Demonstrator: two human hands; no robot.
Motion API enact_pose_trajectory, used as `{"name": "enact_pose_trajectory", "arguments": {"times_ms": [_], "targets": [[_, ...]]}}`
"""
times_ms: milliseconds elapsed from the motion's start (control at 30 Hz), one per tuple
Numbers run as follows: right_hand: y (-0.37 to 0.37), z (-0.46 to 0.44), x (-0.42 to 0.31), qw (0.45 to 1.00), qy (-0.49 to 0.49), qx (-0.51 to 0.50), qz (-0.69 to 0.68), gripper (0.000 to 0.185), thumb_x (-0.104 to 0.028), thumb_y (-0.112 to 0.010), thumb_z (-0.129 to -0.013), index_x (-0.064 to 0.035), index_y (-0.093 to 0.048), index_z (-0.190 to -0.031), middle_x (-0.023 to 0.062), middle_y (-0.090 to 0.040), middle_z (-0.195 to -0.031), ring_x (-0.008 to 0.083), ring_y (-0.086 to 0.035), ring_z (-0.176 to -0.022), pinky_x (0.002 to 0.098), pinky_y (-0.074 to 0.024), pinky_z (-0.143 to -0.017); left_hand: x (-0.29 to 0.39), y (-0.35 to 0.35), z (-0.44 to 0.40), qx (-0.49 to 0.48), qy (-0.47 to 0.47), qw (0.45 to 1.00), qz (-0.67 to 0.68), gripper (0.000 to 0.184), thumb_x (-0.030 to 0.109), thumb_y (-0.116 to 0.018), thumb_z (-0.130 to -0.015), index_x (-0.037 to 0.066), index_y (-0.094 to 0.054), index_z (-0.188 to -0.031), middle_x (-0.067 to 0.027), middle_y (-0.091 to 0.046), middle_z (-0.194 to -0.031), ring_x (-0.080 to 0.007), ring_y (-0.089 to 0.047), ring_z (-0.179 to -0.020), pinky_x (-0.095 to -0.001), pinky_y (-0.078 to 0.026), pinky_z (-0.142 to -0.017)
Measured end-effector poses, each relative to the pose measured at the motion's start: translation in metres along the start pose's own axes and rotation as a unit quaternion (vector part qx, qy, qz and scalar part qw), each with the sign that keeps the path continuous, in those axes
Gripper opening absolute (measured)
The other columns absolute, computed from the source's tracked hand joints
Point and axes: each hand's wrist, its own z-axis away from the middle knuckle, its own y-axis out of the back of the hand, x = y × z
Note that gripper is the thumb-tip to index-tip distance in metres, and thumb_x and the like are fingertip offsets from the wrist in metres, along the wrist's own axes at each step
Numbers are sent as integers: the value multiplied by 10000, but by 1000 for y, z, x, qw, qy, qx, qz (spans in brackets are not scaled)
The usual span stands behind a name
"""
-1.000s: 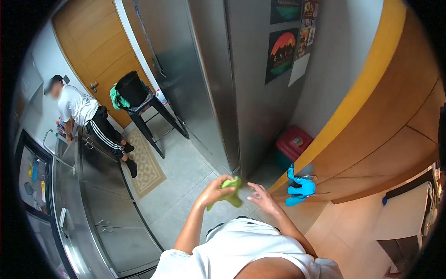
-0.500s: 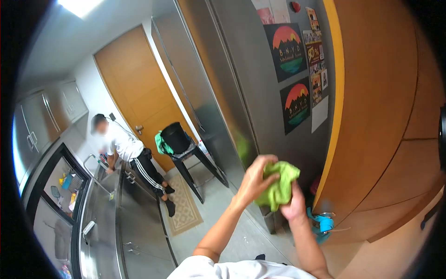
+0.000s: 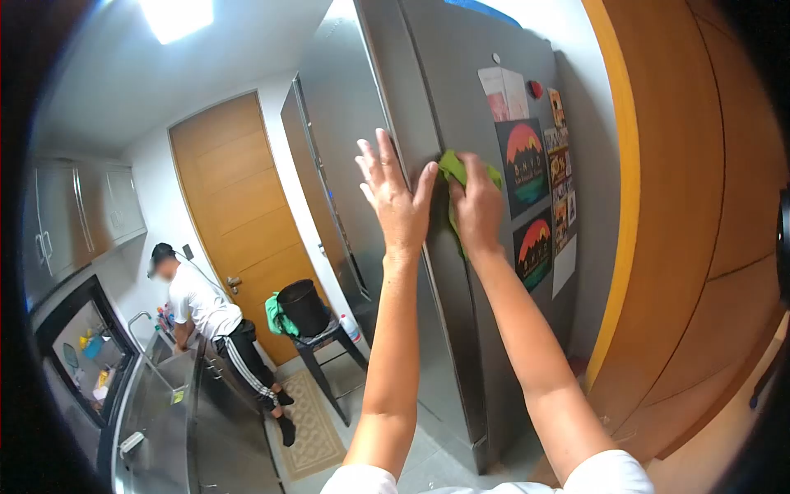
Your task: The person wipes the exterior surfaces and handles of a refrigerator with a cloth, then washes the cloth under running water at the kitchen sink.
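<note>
A tall grey refrigerator point(image 3: 461, 329) stands in front of me, its side facing right. My right hand point(image 3: 477, 202) presses a green cloth point(image 3: 452, 165) to that side, close to the door edge. Part of the cloth hangs below the fingers, and the palm side is hidden. My left hand point(image 3: 391, 193) is open with fingers spread, at the front door's edge, and holds nothing. Right of the cloth, two dark posters point(image 3: 523, 165) with a sunset print are stuck on the refrigerator, beside small photos point(image 3: 560, 169).
At the left, a person point(image 3: 202, 300) in a white shirt leans over the steel counter point(image 3: 156, 420). A dark stool point(image 3: 325, 337) bears a black bucket point(image 3: 304, 308) and a teal cloth point(image 3: 276, 315). A patterned mat point(image 3: 309, 428) lies on the floor. An orange-edged wooden panel point(image 3: 613, 206) rises at the right.
Both hands have risen from low in front of me to the refrigerator. My left hand has let go of the green cloth, which my right hand now holds against the side.
</note>
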Motion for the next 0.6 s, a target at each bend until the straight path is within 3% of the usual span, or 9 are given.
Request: {"name": "enact_pose_trajectory", "arguments": {"times_ms": [67,167,267,367,433,500,533,600], "targets": [[0,0,1,1000,15,-9,-16,290,-22,-610,-823,-28,-525,-1101,196,-621,-967,390,-620,-878,469,-494,-706,-7,-12,0,-1,13,1000,23,769,331,-610,-899,148,-192,-1518,-241,-150,-1547,-408,-107,-1439,-521,-107,-1138],[0,-5,1,995,63,-52,62,247,-54,-579,-861,-29,-503,-1095,226,-638,-907,403,-633,-803,492,-490,-645,-10,-16,0,5,21,1000,17,764,324,-613,-899,146,-198,-1516,-227,-166,-1549,-407,-109,-1439,-522,-112,-1136],[-14,-19,-3,997,-10,-53,53,178,-80,-559,-884,-28,-521,-1049,231,-642,-785,420,-636,-713,516,-477,-585,-11,-17,1,3,34,999,25,757,313,-613,-898,171,-202,-1517,-198,-159,-1560,-401,-109,-1442,-565,-103,-1123],[-40,-64,12,997,36,-27,66,133,-77,-554,-885,-19,-530,-1003,237,-632,-710,425,-634,-669,530,-468,-559,-17,-23,-1,6,34,999,21,754,310,-616,-895,196,-204,-1517,-195,-158,-1561,-403,-117,-1440,-600,-107,-1108],[-57,-117,8,995,61,-2,83,161,-50,-553,-862,-2,-556,-1016,252,-640,-766,423,-641,-724,514,-498,-611,-21,-26,-2,11,31,999,18,756,310,-620,-893,211,-205,-1517,-196,-159,-1560,-408,-123,-1438,-616,-117,-1099],[-94,-186,26,984,131,95,79,253,-34,-535,-810,3,-611,-1049,268,-648,-854,429,-638,-823,500,-517,-745,-27,-30,-4,16,29,999,14,761,311,-626,-890,222,-204,-1517,-199,-162,-1559,-417,-129,-1434,-624,-129,-1092],[-99,-217,17,984,139,93,64,302,-69,-542,-804,-7,-630,-1086,251,-646,-972,415,-622,-940,473,-507,-807,-27,-30,-5,15,30,999,15,762,304,-627,-890,236,-198,-1517,-204,-164,-1556,-436,-134,-1426,-635,-139,-1084],[-93,-266,-22,994,34,-20,103,309,-138,-532,-840,-102,-646,-1125,225,-654,-1031,366,-621,-1004,476,-483,-858,-31,-30,-4,15,24,1000,11,758,298,-622,-894,236,-196,-1517,-209,-164,-1554,-445,-135,-1423,-640,-140,-1081]]}}
